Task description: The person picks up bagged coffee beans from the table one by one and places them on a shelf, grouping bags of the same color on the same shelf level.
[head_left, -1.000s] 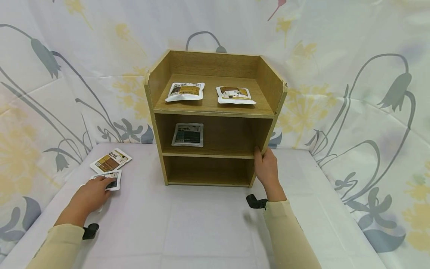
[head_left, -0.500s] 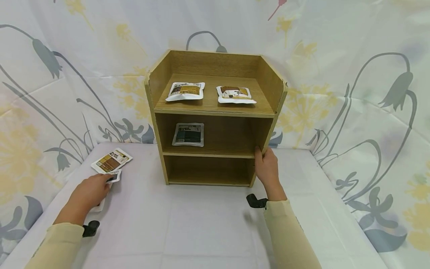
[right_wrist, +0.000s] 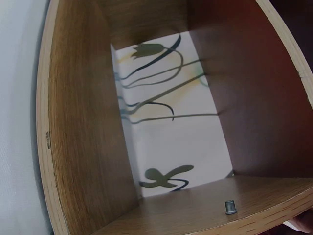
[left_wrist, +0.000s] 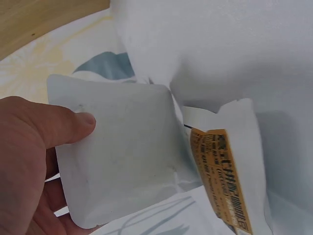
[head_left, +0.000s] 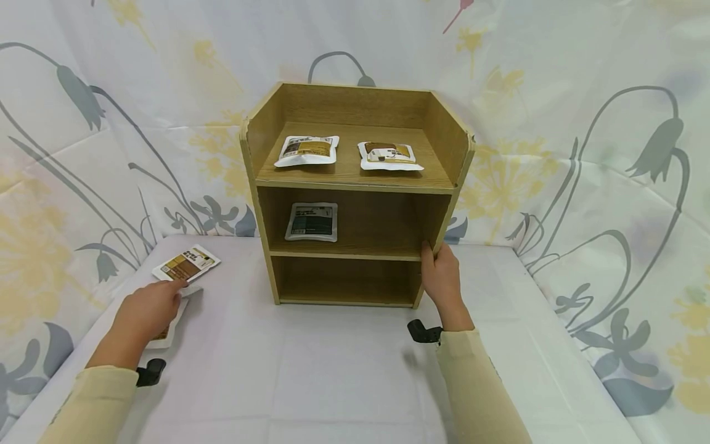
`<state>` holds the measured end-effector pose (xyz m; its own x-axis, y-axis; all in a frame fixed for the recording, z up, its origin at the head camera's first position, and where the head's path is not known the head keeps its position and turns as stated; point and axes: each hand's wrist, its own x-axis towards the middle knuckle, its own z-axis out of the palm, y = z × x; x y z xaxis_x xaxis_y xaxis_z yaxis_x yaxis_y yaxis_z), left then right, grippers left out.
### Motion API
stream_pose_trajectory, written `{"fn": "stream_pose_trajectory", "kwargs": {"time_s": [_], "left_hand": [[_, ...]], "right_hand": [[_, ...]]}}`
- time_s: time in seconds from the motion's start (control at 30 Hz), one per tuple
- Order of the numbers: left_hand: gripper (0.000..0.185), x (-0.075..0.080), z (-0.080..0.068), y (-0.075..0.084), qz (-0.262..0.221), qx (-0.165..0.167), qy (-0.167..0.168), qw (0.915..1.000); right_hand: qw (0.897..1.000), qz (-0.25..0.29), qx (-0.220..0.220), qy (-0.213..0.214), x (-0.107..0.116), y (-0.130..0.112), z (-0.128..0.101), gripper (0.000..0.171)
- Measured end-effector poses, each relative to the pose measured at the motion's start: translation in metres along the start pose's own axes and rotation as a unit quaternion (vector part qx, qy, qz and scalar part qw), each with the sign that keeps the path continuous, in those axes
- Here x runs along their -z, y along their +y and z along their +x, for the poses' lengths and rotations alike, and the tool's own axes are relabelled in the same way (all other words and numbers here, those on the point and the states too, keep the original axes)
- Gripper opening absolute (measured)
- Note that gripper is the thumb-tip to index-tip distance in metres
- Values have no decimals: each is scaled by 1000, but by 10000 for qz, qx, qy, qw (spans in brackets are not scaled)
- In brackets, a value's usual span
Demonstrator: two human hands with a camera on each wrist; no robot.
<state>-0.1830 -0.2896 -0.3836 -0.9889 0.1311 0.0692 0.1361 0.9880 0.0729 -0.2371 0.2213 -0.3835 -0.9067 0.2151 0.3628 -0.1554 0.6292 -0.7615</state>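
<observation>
My left hand (head_left: 146, 311), at the left of the table, pinches a flat white pouch (left_wrist: 122, 147). Its plain back faces the left wrist camera, with the thumb pressed on it and fingers behind. From the head it shows only as a thin tilted edge. A second pouch (head_left: 166, 336) with an orange-brown label lies partly under that hand. Just beyond the fingertips is another brown-labelled pouch (head_left: 187, 264). My right hand (head_left: 442, 277) grips the right side panel of a small wooden shelf unit (head_left: 355, 256) at the middle board's height.
Two puffy white pouches, one left (head_left: 307, 151) and one right (head_left: 388, 156), lie on the top shelf. A dark green-labelled pouch (head_left: 312, 222) is on the middle shelf, at left. A small metal peg (right_wrist: 231, 207) sticks out inside the unit. Flowered cloth (head_left: 554, 123) hangs behind.
The left hand has picked up the dark-labelled pouch and tilted it up off the others, uncovering more of the pouch beneath. The right hand and shelf unit have stayed put.
</observation>
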Motion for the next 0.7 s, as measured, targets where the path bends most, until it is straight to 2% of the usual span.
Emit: {"fn": "stream_pose_trajectory", "kwargs": {"time_s": [0.13,0.4,0.7], "left_hand": [[30,4,0,3,77,-54,116,9999],[33,17,-1,17,248,-62,134,9996],[35,29,-2,29,102,-140,179,9997]], "right_hand": [[10000,11,-16,-6,0,0,0,54],[10000,45,7,-20,0,-1,0,53],[10000,7,41,-21,0,0,0,53]]}}
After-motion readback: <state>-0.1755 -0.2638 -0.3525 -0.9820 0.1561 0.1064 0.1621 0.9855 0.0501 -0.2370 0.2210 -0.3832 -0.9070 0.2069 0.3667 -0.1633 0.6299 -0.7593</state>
